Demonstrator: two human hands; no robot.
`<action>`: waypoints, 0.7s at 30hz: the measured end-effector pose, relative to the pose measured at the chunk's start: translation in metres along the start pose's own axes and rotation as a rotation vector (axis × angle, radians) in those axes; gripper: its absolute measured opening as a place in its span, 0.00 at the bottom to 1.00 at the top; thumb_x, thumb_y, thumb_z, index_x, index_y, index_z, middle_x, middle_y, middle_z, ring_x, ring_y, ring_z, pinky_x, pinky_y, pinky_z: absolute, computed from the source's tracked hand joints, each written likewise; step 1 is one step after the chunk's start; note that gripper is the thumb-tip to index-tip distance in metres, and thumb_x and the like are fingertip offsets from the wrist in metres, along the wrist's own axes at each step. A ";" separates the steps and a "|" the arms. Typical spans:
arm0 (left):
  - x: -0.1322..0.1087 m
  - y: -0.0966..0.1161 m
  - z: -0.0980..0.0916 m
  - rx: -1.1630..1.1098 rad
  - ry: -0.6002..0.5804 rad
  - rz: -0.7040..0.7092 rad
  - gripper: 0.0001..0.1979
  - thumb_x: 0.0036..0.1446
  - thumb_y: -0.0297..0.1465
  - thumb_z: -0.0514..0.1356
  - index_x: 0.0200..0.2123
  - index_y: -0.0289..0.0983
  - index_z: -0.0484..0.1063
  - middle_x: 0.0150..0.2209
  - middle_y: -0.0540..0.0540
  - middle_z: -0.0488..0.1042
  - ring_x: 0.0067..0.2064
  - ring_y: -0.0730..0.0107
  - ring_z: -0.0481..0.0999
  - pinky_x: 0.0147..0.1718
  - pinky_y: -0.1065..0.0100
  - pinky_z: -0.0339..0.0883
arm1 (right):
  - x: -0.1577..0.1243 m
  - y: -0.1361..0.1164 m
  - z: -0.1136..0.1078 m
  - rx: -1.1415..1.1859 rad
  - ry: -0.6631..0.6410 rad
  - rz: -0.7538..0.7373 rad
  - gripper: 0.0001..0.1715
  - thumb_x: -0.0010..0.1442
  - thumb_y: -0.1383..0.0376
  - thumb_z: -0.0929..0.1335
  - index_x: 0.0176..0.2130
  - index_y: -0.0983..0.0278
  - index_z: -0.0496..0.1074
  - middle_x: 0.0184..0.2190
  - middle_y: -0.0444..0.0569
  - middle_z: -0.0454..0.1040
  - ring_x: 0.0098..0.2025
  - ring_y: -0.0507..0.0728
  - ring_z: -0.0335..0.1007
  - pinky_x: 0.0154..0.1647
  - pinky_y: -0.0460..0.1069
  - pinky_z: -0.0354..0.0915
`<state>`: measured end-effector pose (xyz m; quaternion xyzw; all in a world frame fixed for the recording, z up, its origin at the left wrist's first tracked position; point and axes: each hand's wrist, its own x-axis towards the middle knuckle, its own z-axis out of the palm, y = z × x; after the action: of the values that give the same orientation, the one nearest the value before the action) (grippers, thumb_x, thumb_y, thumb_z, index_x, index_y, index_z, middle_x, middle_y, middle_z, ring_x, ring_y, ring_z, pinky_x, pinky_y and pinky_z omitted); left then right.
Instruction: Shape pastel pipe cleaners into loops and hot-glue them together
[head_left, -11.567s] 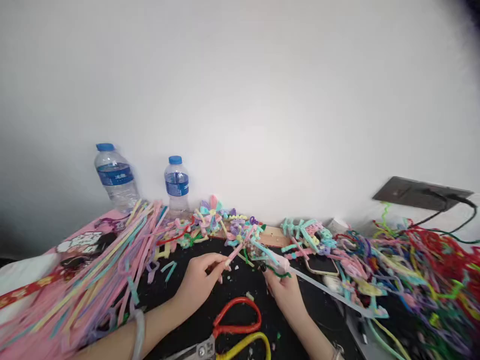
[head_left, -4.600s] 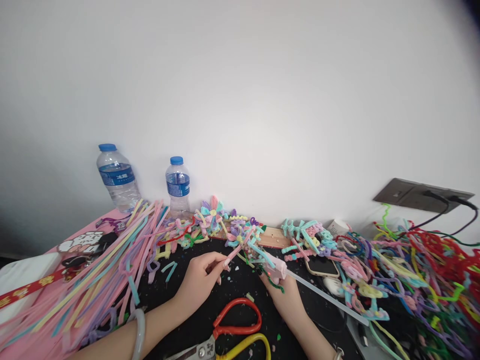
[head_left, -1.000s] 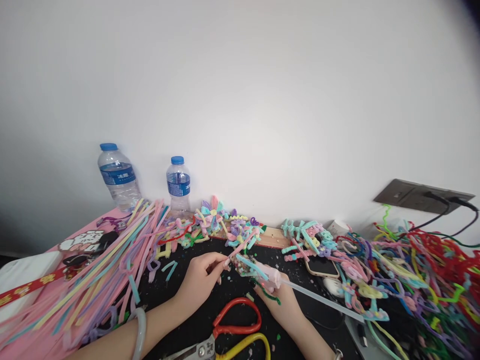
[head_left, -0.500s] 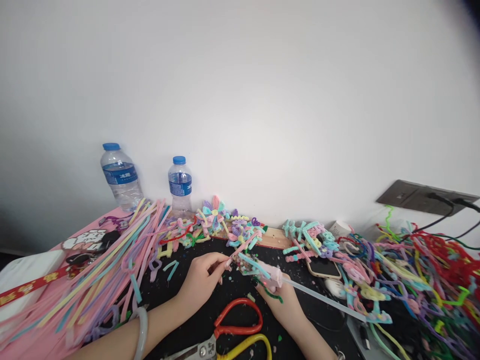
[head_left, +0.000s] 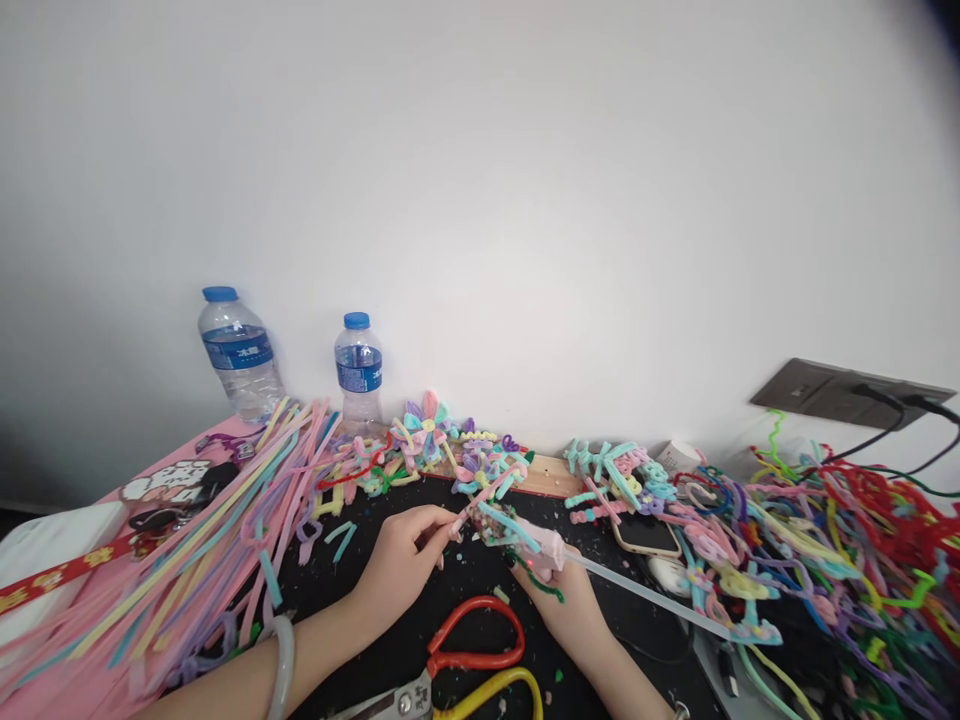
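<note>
My left hand (head_left: 411, 552) pinches the near end of a pink pipe cleaner (head_left: 491, 490) between thumb and fingertips. My right hand (head_left: 564, 600) is wrapped round a pale pink hot glue gun (head_left: 549, 550), its nozzle end aimed toward the left fingertips. A long translucent glue stick (head_left: 652, 598) juts out of the back of the gun. Bits of coloured fuzz, a light blue pipe cleaner piece (head_left: 514, 526) and a dark green one (head_left: 544, 585) lie against or across the gun; I cannot tell whether they are stuck to it. Below the hands lie scissors (head_left: 480, 660) with one red and one yellow handle.
Loose pipe cleaners (head_left: 247, 520) spread over the pink surface at left; a tangled heap (head_left: 847, 560) fills the right. Two water bottles (head_left: 360, 370) stand by the wall. Pipe cleaner flowers (head_left: 427, 430), a phone (head_left: 646, 535) and a wall socket (head_left: 840, 395) with plugged cables are also around.
The view has shifted very slightly. Both hands, the pink pipe cleaner and the glue gun stay in nearly the same place.
</note>
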<state>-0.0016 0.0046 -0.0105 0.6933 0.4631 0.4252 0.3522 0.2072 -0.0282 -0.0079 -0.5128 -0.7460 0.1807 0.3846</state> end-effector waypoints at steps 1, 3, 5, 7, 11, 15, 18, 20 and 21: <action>0.000 0.000 0.000 -0.003 -0.002 -0.002 0.11 0.58 0.31 0.54 0.29 0.35 0.74 0.24 0.50 0.72 0.21 0.73 0.69 0.23 0.74 0.60 | 0.000 0.000 0.000 0.004 0.003 0.006 0.10 0.57 0.68 0.65 0.38 0.64 0.75 0.33 0.50 0.79 0.34 0.59 0.75 0.36 0.49 0.71; 0.000 0.000 0.000 -0.010 -0.006 -0.005 0.11 0.58 0.31 0.54 0.29 0.34 0.74 0.24 0.50 0.72 0.21 0.73 0.69 0.23 0.74 0.60 | 0.000 0.000 0.000 0.008 0.011 0.013 0.10 0.57 0.67 0.65 0.39 0.64 0.75 0.35 0.50 0.79 0.36 0.60 0.75 0.37 0.50 0.71; 0.001 0.000 0.000 -0.012 -0.004 -0.008 0.11 0.58 0.31 0.54 0.29 0.34 0.74 0.24 0.49 0.72 0.21 0.73 0.69 0.23 0.74 0.61 | 0.000 0.000 0.000 0.010 0.013 0.011 0.11 0.57 0.68 0.65 0.39 0.64 0.75 0.36 0.51 0.79 0.37 0.60 0.75 0.38 0.50 0.71; 0.001 0.000 0.000 -0.013 -0.003 -0.009 0.11 0.58 0.31 0.54 0.29 0.34 0.74 0.24 0.49 0.72 0.21 0.73 0.69 0.23 0.74 0.60 | 0.001 0.000 0.000 0.010 0.010 0.007 0.11 0.57 0.68 0.65 0.40 0.64 0.75 0.36 0.51 0.79 0.37 0.60 0.75 0.38 0.50 0.71; 0.001 0.000 0.000 -0.030 -0.007 -0.025 0.11 0.57 0.31 0.54 0.29 0.34 0.74 0.24 0.49 0.72 0.21 0.73 0.69 0.23 0.73 0.60 | 0.000 0.003 0.001 -0.040 0.029 0.030 0.10 0.57 0.66 0.64 0.36 0.64 0.75 0.35 0.52 0.79 0.39 0.62 0.75 0.38 0.50 0.70; 0.003 0.001 -0.002 -0.089 0.007 -0.099 0.11 0.56 0.32 0.54 0.28 0.35 0.72 0.22 0.50 0.70 0.21 0.72 0.69 0.22 0.73 0.60 | 0.001 0.009 -0.002 -0.096 0.104 0.089 0.10 0.56 0.65 0.63 0.35 0.66 0.73 0.34 0.54 0.78 0.38 0.63 0.74 0.35 0.51 0.69; 0.005 0.002 -0.003 -0.149 0.016 -0.144 0.10 0.56 0.33 0.54 0.28 0.34 0.71 0.25 0.48 0.73 0.21 0.72 0.69 0.22 0.72 0.61 | 0.004 0.012 -0.008 -0.113 0.135 0.135 0.11 0.57 0.66 0.63 0.40 0.66 0.70 0.35 0.53 0.77 0.38 0.62 0.74 0.35 0.51 0.67; 0.005 0.003 -0.004 -0.157 0.023 -0.141 0.10 0.56 0.33 0.54 0.28 0.34 0.71 0.27 0.47 0.74 0.21 0.73 0.69 0.22 0.72 0.61 | 0.006 0.012 -0.012 -0.155 0.112 0.205 0.14 0.56 0.67 0.63 0.43 0.64 0.68 0.37 0.51 0.76 0.38 0.61 0.73 0.37 0.51 0.66; 0.004 0.003 -0.004 -0.150 0.024 -0.134 0.10 0.56 0.33 0.54 0.28 0.34 0.71 0.27 0.47 0.74 0.21 0.73 0.69 0.22 0.72 0.61 | 0.007 0.011 -0.013 -0.186 0.100 0.233 0.15 0.57 0.67 0.62 0.45 0.64 0.67 0.38 0.51 0.75 0.39 0.61 0.73 0.38 0.51 0.66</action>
<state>-0.0032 0.0082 -0.0054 0.6271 0.4794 0.4427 0.4252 0.2228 -0.0187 -0.0044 -0.6376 -0.6750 0.1283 0.3485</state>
